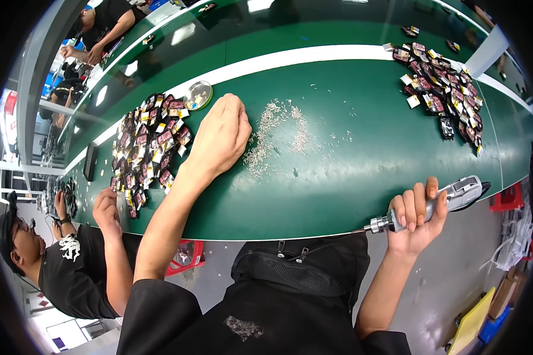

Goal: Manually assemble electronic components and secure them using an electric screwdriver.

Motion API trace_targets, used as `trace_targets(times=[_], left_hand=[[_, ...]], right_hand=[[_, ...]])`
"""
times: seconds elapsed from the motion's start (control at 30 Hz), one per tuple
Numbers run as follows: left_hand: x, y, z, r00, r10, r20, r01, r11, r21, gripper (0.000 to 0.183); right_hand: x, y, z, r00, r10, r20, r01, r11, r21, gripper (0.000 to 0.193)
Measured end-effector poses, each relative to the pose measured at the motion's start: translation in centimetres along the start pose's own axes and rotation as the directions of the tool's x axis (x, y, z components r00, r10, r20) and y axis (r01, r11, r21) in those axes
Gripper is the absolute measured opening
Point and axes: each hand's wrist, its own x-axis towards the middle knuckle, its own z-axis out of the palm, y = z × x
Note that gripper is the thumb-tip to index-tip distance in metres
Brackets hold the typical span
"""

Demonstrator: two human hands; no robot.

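Note:
My right hand point(417, 210) is wrapped round a grey electric screwdriver point(463, 193) at the table's near edge. The tool's thin bit points left, along that edge. Over the table, my left hand point(222, 133) is closed with the fingers bent together; whatever it may hold is hidden. Just right of it, small silvery screws point(270, 124) lie scattered in loose heaps on the green tabletop point(337, 177). A round shallow dish point(198, 95) sits beyond my left wrist. Left of that wrist spreads a heap of small black parts point(142, 145) with reddish faces and white-yellow tabs.
Another heap of similar black parts point(441, 89) covers the far right of the table. A white strip point(290, 56) runs along the back. At left, a co-worker in a black shirt point(80, 272) reaches toward the left heap. Red stools point(186, 257) stand below the table.

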Motion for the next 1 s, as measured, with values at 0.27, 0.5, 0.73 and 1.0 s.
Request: trace_targets(times=[0.27,0.5,0.73,1.0], left_hand=[[-0.8,0.5,-0.4,0.98,0.115,-0.163,-0.125,0.991,-0.052,0.009],[-3.5,6.4,-1.5,0.993,-0.114,-0.017,0.087,0.837,-0.54,0.01],[-6.7,12.1,0.0,0.909,-0.235,0.345,0.371,0.077,-0.925,0.004],[-7.5,14.7,1.4,0.927,-0.121,0.356,0.329,-0.198,-0.923,0.014]], right_hand=[[0.1,0.1,0.0,1.0,0.002,0.003,-0.002,1.0,0.001,0.022],[-0.3,-0.1,0.4,1.0,-0.01,-0.027,0.009,1.0,-0.027,0.022],[-0.5,1.0,5.0,0.989,-0.094,0.117,0.082,0.991,0.108,0.029],[-0.8,1.2,7.1,0.985,-0.157,0.07,0.155,0.987,0.029,0.02]])
